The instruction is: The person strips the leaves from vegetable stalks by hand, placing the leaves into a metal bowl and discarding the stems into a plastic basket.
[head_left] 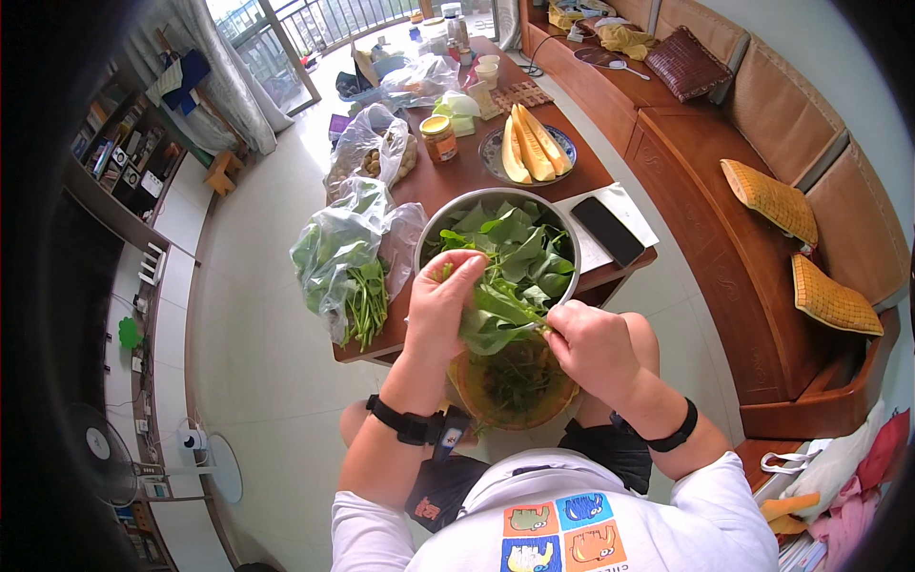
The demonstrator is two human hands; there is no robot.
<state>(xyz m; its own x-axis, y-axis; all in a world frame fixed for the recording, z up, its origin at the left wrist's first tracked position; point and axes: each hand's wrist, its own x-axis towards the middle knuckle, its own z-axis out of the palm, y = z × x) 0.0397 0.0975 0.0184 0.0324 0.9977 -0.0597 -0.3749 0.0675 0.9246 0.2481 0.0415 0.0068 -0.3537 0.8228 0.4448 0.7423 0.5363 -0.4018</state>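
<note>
My left hand (446, 303) is closed in a pinch on a sprig of leafy greens (502, 310), its fingers around the stems. My right hand (593, 345) pinches a stem of the same sprig at its right end. The broad leaves hang between both hands, over the near rim of a metal bowl (578, 255). Loose green leaves (515, 243) fill that bowl at the table's near end. Below the hands, between my knees, a yellowish basket (496, 417) holds bits of stem and leaf. Parts of its rim are hidden by the greens and my right hand.
Left of the bowl, a plastic bag of greens (334, 243) lies at the edge of the wooden table (448, 181). Behind are a jar (438, 139) and a plate with melon slices (532, 143). A phone (607, 231) rests right of the bowl.
</note>
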